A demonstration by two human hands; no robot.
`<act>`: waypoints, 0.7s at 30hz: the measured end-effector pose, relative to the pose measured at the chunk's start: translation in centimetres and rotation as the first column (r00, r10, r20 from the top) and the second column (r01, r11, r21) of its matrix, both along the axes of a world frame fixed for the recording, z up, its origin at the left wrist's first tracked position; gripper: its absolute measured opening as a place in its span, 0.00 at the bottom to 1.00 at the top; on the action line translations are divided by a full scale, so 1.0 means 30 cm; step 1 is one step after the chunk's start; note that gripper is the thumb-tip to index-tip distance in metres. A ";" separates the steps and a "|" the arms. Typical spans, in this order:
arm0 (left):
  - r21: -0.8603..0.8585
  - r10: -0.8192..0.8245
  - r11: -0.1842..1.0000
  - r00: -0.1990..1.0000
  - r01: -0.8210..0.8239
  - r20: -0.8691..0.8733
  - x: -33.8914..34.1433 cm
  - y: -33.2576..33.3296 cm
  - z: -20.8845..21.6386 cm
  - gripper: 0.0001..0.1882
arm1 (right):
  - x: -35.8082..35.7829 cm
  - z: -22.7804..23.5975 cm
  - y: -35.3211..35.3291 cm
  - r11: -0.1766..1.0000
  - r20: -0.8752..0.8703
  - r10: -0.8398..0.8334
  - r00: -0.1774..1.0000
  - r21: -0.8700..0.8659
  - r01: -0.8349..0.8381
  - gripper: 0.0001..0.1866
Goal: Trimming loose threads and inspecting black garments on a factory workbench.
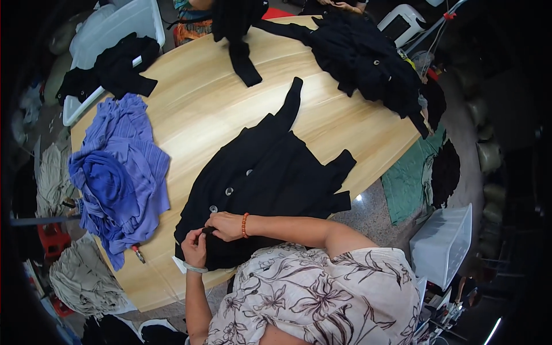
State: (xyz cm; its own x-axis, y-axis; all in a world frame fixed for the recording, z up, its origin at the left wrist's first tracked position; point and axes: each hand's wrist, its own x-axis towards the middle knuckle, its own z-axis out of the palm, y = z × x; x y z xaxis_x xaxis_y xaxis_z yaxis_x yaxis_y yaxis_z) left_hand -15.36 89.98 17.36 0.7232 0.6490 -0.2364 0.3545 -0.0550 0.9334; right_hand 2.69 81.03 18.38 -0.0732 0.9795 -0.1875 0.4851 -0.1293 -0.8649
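A black buttoned cardigan lies spread on the wooden table in front of me, one sleeve stretched toward the far side. Large round buttons run along its front. At its near left edge, my left hand and my right hand meet, fingers closed on a small bunched bit of the black fabric. The fingertips partly hide what is pinched there. A white tag shows beside my left wrist.
Blue-purple knitwear is heaped at the table's left, with a small red-handled tool beside it. More black garments lie at the far right. A white bin holding black clothing stands far left; another white bin stands right.
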 end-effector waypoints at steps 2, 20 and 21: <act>0.219 0.043 0.975 0.999 -0.048 0.026 0.016 -0.020 -0.001 0.05 | -0.003 -0.006 -0.005 0.999 0.024 -0.030 0.999 0.022 0.029 0.15; 0.713 0.107 0.701 0.986 0.017 -0.128 0.111 0.024 0.077 0.07 | 0.133 0.041 -0.142 0.977 0.472 -0.212 0.856 0.076 0.200 0.07; 0.731 0.086 0.682 0.995 -0.023 -0.049 0.166 0.016 0.104 0.08 | 0.130 0.056 -0.141 0.983 0.449 -0.182 0.875 0.069 0.169 0.04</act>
State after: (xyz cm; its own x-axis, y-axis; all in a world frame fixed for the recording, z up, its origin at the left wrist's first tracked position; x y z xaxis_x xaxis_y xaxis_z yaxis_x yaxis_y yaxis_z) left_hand -10.39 90.47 20.49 0.6819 0.6765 0.2781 0.4436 -0.6848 0.5781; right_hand 6.58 76.81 20.07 0.1870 0.9734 -0.1320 0.7952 -0.2289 -0.5614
